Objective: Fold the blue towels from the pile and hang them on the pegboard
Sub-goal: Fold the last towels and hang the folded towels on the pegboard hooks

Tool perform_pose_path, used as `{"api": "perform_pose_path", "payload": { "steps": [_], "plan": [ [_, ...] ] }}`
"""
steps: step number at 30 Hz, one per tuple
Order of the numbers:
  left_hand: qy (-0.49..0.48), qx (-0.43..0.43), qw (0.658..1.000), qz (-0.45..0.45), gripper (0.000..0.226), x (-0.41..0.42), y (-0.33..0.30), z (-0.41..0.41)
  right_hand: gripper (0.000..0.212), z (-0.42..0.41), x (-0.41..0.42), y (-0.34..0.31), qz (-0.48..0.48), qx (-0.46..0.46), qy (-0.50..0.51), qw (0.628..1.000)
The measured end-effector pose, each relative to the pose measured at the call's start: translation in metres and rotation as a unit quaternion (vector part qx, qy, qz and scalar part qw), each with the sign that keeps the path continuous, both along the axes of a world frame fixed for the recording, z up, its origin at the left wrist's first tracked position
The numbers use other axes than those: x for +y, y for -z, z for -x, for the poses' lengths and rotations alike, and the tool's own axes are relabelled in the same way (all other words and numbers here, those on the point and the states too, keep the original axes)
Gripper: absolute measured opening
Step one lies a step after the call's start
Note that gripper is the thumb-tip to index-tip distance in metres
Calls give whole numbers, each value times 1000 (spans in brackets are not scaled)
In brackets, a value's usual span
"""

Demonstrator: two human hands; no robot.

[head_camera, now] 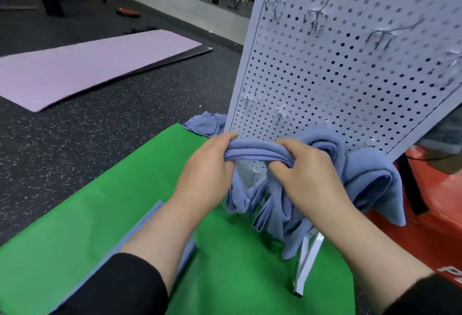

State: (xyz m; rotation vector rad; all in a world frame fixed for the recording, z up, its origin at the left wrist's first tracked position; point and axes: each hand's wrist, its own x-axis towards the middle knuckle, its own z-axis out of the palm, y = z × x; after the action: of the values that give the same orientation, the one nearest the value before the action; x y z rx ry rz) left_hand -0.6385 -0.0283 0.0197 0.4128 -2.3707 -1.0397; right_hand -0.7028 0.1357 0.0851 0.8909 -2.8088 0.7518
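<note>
Seen from above, two bare hands are gripping one blue towel in front of a white pegboard. The left hand is curling its fingers over the towel's bunched top edge at the board's lower left corner; the right hand, just beside it, is pinching the same rolled edge, its fingers hooked underneath. The cloth between them is stretched into a thick, soft band, and its lower part is hanging in loose folds over the bottom of the board.

The pegboard is leaning back, a flat metal sheet dotted with rows of small round holes and carrying several wire hooks. A small hook is showing through the gap under the held towel. More blue towels are draped in rounded folds over the board's lower right — touching the right hand's side.

Below the hands a smooth green mat is spreading across the foreground, with open room on it. A flat folded blue towel is lying on it under the left forearm. Another crumpled towel is sitting just behind the board's left edge. To the left the floor is dark, speckled rubber — wide and open up to a pale pink mat. A red padded block is crowding the right side.
</note>
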Motion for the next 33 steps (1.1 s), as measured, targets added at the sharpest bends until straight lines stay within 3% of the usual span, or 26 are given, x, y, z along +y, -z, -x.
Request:
{"api": "perform_pose_path", "payload": {
  "steps": [3, 6, 9, 18, 23, 25, 29, 33],
  "plan": [
    [26, 41, 997, -62, 48, -2, -17, 13, 24, 9, 2, -16, 86, -10, 26, 996],
    [-28, 95, 989, -108, 24, -1, -28, 26, 25, 19, 4, -31, 157, -1, 46, 987],
    [0, 115, 984, -133, 25, 5, -33, 41, 26, 31, 3, -43, 201, 5, 58, 978],
    [-34, 97, 981, -165, 27, 18, -34, 88, 24, 70, -13, -52, 203, 4, 119, 972],
    [-72, 51, 988, -126, 13, 20, -25, 109, 19, 93, -12, -46, 100, 22, 109, 989],
    [-67, 30, 991, -111, 11, 23, -21, 114, 13, 100, -10, -45, 29, 28, 93, 995],
    [-47, 15, 995, -88, 20, 27, -13, 116, 24, 99, -14, -42, -130, -6, 64, 989],
    [-24, 13, 996, -84, 30, 25, -14, 115, 34, 92, -21, -38, -148, -51, 76, 985]
  ]
}}
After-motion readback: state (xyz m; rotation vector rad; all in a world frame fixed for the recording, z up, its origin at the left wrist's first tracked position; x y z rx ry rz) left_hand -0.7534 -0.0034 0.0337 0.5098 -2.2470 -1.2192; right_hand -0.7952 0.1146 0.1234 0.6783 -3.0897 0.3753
